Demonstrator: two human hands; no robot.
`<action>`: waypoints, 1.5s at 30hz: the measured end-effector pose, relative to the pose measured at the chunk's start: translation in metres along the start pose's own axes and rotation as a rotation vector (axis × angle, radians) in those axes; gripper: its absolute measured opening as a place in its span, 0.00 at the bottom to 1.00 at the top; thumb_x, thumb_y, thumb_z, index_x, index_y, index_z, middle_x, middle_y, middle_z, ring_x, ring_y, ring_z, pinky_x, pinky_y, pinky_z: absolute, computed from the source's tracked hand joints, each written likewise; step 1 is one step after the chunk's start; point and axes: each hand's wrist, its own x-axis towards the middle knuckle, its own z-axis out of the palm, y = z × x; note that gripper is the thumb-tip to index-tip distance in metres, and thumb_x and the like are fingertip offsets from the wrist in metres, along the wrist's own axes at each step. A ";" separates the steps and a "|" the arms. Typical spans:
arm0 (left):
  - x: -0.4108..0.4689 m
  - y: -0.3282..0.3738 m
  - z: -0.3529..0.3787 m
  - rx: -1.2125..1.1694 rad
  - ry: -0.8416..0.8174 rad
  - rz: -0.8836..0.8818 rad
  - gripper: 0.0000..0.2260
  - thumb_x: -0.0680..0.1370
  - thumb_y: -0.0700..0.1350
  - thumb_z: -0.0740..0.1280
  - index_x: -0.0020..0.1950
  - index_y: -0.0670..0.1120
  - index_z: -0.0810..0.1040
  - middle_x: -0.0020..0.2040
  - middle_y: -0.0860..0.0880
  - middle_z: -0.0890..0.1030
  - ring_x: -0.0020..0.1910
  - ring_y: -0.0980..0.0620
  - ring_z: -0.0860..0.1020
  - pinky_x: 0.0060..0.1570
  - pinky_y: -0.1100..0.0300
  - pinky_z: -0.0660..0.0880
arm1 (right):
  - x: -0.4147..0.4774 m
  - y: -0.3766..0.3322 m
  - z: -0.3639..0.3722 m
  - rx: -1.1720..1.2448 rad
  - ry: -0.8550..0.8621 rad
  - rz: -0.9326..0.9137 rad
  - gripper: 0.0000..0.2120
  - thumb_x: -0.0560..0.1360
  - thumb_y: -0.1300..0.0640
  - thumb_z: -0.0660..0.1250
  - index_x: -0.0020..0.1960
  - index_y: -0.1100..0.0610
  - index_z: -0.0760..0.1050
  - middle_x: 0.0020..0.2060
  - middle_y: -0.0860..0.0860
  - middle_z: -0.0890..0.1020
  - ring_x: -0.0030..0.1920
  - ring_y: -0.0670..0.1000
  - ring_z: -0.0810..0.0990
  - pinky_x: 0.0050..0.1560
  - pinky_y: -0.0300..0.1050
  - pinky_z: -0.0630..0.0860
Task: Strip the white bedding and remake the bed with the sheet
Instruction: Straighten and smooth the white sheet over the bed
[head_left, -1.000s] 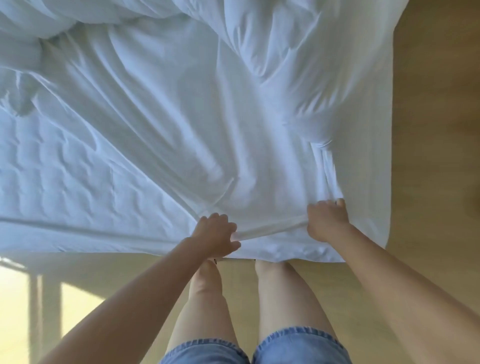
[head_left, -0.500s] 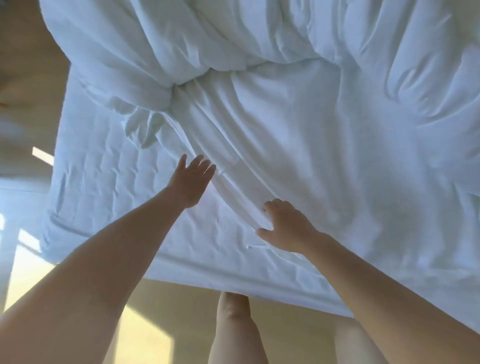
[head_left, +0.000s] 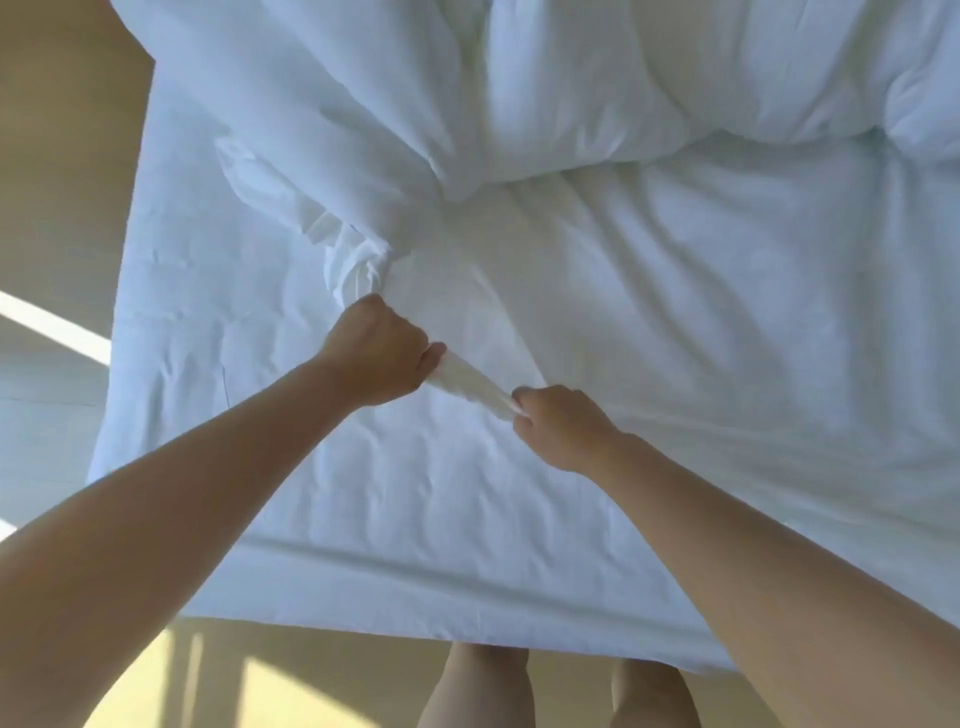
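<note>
Sheet (head_left: 675, 312) edge bunched between left hand (head_left: 376, 353); right hand (head_left: 558, 428); both gripping

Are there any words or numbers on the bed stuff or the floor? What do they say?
None: no word, label, brand, number or sign shows anywhere.
The sheet, the duvet, the mattress and the floor are all plain.
The left hand and the right hand grip only plain fabric of the sheet.

Bunched duvet (head_left: 597, 78) blocks the far mattress (head_left: 218, 467); its quilted near-left part lies open.
</note>
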 end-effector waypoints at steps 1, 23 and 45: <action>-0.025 -0.003 0.008 0.004 -0.035 0.011 0.23 0.80 0.54 0.53 0.31 0.46 0.75 0.29 0.47 0.78 0.32 0.44 0.77 0.48 0.56 0.68 | -0.009 -0.013 0.014 0.004 -0.106 -0.062 0.11 0.78 0.57 0.55 0.55 0.58 0.73 0.49 0.59 0.79 0.51 0.62 0.78 0.43 0.46 0.68; 0.105 -0.181 -0.113 -1.834 0.659 -1.117 0.23 0.70 0.48 0.71 0.60 0.42 0.68 0.52 0.47 0.76 0.46 0.48 0.76 0.30 0.62 0.68 | 0.126 -0.114 -0.224 -0.113 0.569 0.087 0.12 0.76 0.58 0.60 0.56 0.60 0.74 0.53 0.62 0.79 0.54 0.63 0.77 0.45 0.46 0.67; -0.136 -0.043 -0.035 -1.304 0.307 -0.982 0.22 0.74 0.59 0.66 0.66 0.54 0.72 0.62 0.53 0.76 0.63 0.53 0.73 0.61 0.59 0.68 | 0.107 -0.171 -0.097 -0.508 -0.006 0.010 0.17 0.79 0.59 0.52 0.66 0.59 0.69 0.63 0.57 0.75 0.63 0.58 0.74 0.60 0.50 0.69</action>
